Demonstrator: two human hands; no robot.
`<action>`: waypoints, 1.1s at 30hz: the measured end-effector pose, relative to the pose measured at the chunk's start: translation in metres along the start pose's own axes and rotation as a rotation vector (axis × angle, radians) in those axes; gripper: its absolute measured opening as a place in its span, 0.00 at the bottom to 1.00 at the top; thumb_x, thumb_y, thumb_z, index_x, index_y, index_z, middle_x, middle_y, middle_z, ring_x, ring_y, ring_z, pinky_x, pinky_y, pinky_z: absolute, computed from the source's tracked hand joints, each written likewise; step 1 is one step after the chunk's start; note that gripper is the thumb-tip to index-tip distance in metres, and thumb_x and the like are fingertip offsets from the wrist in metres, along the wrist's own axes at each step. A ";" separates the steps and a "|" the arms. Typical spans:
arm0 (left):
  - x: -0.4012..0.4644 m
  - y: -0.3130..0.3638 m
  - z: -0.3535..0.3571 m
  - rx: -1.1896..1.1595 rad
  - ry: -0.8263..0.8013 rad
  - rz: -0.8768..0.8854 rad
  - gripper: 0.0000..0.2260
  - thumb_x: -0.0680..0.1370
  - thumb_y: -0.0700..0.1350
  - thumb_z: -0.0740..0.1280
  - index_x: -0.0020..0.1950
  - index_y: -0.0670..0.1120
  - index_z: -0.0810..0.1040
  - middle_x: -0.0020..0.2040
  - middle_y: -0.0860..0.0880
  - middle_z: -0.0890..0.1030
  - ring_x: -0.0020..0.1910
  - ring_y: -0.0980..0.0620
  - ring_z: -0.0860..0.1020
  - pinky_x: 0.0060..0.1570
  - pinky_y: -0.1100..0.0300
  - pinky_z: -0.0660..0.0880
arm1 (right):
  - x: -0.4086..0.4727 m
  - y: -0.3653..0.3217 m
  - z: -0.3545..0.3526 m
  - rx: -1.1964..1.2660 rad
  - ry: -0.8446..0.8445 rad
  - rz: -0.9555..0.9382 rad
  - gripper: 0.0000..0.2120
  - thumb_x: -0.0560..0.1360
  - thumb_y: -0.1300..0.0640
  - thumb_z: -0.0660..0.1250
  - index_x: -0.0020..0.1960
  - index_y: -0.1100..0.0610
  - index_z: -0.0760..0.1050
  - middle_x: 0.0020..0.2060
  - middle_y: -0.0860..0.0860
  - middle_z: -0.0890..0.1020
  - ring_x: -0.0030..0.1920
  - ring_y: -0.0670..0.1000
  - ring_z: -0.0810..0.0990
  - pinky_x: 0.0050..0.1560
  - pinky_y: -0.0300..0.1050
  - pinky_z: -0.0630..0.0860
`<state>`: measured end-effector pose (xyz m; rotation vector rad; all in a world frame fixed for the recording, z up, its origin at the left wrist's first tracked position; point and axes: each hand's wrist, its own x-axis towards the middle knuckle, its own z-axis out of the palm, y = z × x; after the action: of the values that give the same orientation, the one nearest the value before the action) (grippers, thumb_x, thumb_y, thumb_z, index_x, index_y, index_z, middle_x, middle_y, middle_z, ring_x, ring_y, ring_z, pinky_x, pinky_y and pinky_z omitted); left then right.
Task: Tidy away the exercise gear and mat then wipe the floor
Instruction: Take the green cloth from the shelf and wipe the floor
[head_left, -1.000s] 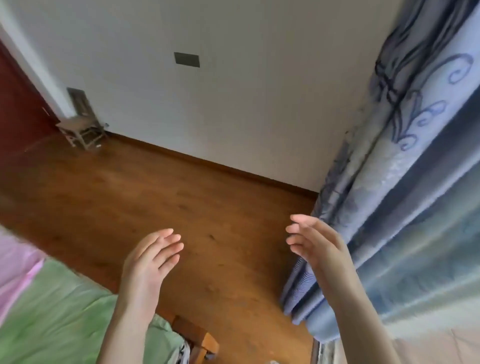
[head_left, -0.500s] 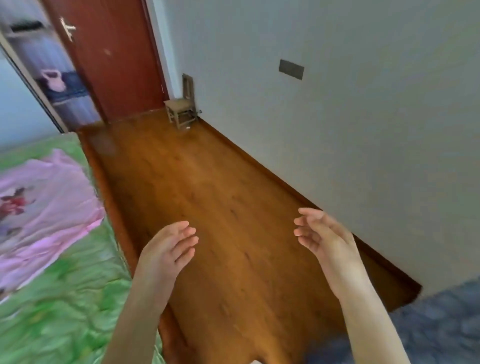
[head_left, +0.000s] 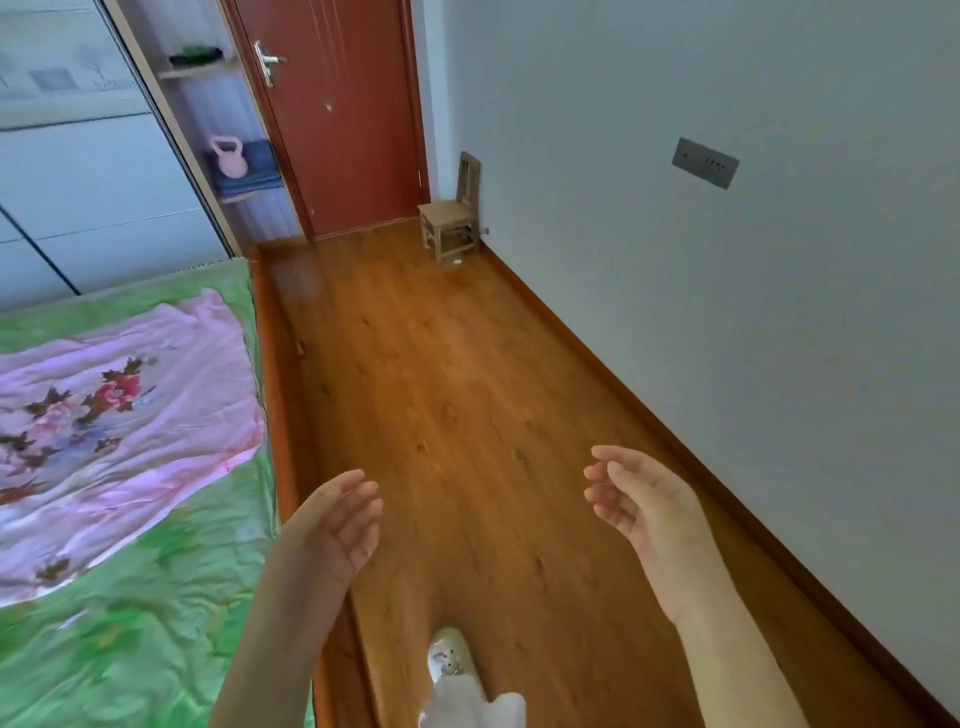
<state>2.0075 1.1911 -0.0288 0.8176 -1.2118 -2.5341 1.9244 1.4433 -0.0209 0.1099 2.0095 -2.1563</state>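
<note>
Left hand (head_left: 332, 525): raised over the floor (head_left: 467, 415) just beside the bed's wooden edge (head_left: 283, 415); fingers loosely spread, holding nothing.

Right hand (head_left: 649, 514): raised over the floor nearer the wall (head_left: 727, 338); fingers relaxed and slightly curved, holding nothing. The two hands stand well apart, palms turned toward each other.

Kettlebell (head_left: 228, 158): pink, on a shelf (head_left: 241, 196) at the far end of the room, beside the door (head_left: 337, 114); it rests against folded dark blue cloth (head_left: 257, 166). Well apart from both hands, far beyond the fingertips.

Floor: brown wood boards, a long strip bounded by the bed edge on the left and the skirting board (head_left: 649, 410) on the right. Open boards run from the hands to the door.

Chair (head_left: 452, 213): small, wooden, in the far right corner, its back against the wall.

Bed: green cover (head_left: 130, 623) with a pink flowered sheet (head_left: 119, 415) lying on it.

Foot (head_left: 449, 657): in a light shoe, on the floor at the near edge, between the two forearms.

Wall: a grey plate (head_left: 705, 162) set in it.
</note>
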 end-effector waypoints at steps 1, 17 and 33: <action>0.014 0.003 0.003 0.002 -0.007 0.005 0.10 0.78 0.41 0.59 0.50 0.42 0.79 0.40 0.47 0.83 0.35 0.53 0.82 0.35 0.64 0.79 | 0.014 -0.001 0.003 0.002 0.002 -0.002 0.08 0.78 0.59 0.62 0.49 0.53 0.80 0.41 0.48 0.84 0.46 0.51 0.83 0.42 0.36 0.78; 0.241 0.129 0.026 0.067 0.042 0.095 0.10 0.78 0.44 0.58 0.51 0.44 0.78 0.40 0.49 0.84 0.37 0.54 0.82 0.36 0.64 0.78 | 0.261 -0.038 0.166 0.025 -0.146 -0.039 0.08 0.78 0.60 0.62 0.50 0.55 0.80 0.41 0.50 0.84 0.46 0.52 0.83 0.42 0.37 0.78; 0.450 0.181 0.075 0.209 0.284 0.256 0.09 0.79 0.39 0.60 0.47 0.45 0.80 0.41 0.48 0.84 0.39 0.54 0.82 0.43 0.59 0.73 | 0.517 -0.076 0.267 -0.035 -0.322 -0.075 0.08 0.78 0.60 0.61 0.51 0.56 0.80 0.41 0.49 0.84 0.47 0.52 0.83 0.43 0.36 0.79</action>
<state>1.5870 0.9379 -0.0265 0.9599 -1.3967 -2.0359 1.4241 1.1360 -0.0204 -0.3032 1.8900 -2.0247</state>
